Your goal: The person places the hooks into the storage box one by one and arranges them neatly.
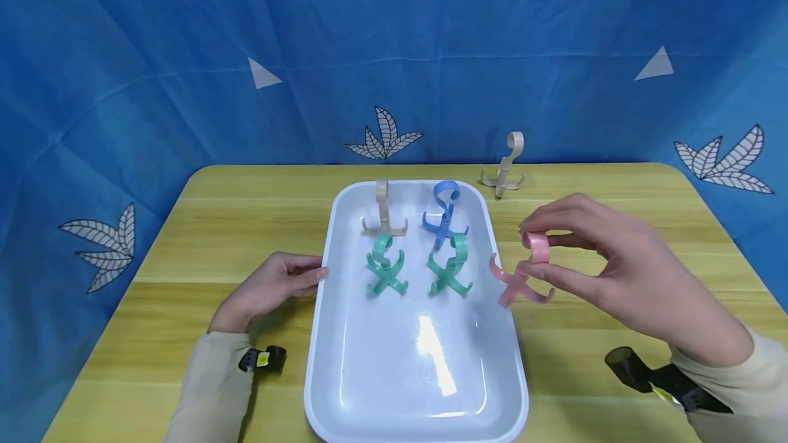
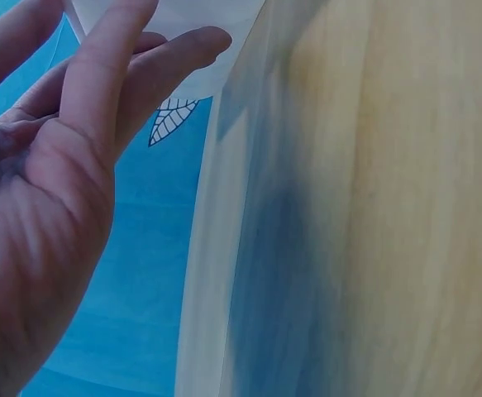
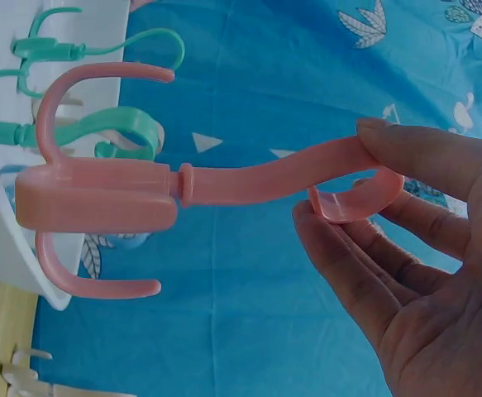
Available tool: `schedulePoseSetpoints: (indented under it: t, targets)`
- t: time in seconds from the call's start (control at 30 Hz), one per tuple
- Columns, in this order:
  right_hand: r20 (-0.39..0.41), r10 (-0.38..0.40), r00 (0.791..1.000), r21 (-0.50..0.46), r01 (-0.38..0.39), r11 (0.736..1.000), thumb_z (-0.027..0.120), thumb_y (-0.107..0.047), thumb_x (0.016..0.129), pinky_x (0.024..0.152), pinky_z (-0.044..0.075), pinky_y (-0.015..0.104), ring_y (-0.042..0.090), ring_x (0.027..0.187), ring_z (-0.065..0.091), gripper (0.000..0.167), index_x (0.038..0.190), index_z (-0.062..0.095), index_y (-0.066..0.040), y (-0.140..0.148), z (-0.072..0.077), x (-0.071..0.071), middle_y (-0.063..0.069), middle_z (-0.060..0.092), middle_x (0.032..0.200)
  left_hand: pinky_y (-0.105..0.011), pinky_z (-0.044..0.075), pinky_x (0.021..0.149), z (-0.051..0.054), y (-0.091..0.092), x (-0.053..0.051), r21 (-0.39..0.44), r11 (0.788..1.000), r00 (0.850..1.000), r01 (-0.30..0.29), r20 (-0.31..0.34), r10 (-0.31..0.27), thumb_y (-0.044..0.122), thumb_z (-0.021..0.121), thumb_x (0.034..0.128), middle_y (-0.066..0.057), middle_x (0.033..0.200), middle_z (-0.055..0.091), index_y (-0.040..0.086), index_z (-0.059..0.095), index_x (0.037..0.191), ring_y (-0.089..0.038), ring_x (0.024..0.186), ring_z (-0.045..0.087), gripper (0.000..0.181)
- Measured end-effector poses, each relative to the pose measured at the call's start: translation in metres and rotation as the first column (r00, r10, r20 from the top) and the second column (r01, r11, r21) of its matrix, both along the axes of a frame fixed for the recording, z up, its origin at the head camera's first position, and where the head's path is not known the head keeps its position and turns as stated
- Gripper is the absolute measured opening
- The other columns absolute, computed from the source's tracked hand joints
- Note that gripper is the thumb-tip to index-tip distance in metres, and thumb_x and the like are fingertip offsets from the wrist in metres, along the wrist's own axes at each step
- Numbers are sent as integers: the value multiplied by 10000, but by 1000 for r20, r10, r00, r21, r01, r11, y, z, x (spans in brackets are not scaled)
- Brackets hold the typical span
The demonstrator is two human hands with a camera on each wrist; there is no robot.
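Observation:
My right hand [image 1: 622, 272] pinches a pink multi-prong hanging hook [image 1: 516, 284] by its curved top, over the right rim of a white tray [image 1: 363, 374]. In the right wrist view the hook's prongs point away from the fingers. My left hand [image 1: 271, 289] holds the tray's left rim, its thumb on the edge; the left wrist view shows its fingers against the tray wall. Inside the tray stand a beige hook [image 1: 383, 207], a blue hook [image 1: 442, 217], a left green hook [image 1: 386, 272] and a right green hook [image 1: 452, 272].
Another beige hook [image 1: 503, 169] stands on the wooden table [image 1: 246, 217] behind the tray, near the back edge. A blue cloth [image 1: 523, 33] with white leaf and triangle prints hangs behind the table. Each wrist wears a black camera strap.

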State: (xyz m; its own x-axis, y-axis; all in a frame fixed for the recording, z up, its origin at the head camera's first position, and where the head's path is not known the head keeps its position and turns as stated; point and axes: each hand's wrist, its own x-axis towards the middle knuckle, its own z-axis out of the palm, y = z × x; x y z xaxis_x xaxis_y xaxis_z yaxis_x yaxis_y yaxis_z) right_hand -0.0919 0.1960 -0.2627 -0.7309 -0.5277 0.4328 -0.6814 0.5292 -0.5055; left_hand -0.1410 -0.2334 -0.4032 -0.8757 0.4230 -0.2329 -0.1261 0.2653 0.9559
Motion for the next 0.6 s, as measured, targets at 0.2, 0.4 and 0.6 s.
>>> schedulePoseSetpoints:
  t: [0.2,0.4,0.6]
  targets:
    - [-28,98,995,-12,-98,995,852,-61,762,868,522,179,79,1009,607,465,1168,672,-200,-6,-10,-1,-84,621,1137,-386,558,865,0,0,0,11,1000,1000,3,-2,-3,218,631,987,-233,1253,612,-89,554,1331,-304,1084,643,468]
    - [15,163,987,-17,-162,987,833,-92,796,874,520,186,93,1012,623,446,1192,660,-203,-15,-15,1,-89,613,1158,-383,560,862,-1,2,1,7,1000,1000,-4,4,4,217,634,986,-238,1262,606,-93,542,1339,-298,1088,641,479]
    - [38,187,982,12,-188,982,830,-67,786,843,486,155,96,1008,585,452,1176,664,-224,-25,-17,2,-94,606,1156,-383,560,860,-1,1,3,14,1000,1000,-7,-4,7,204,629,989,-243,1263,603,-97,541,1337,-304,1094,637,469]
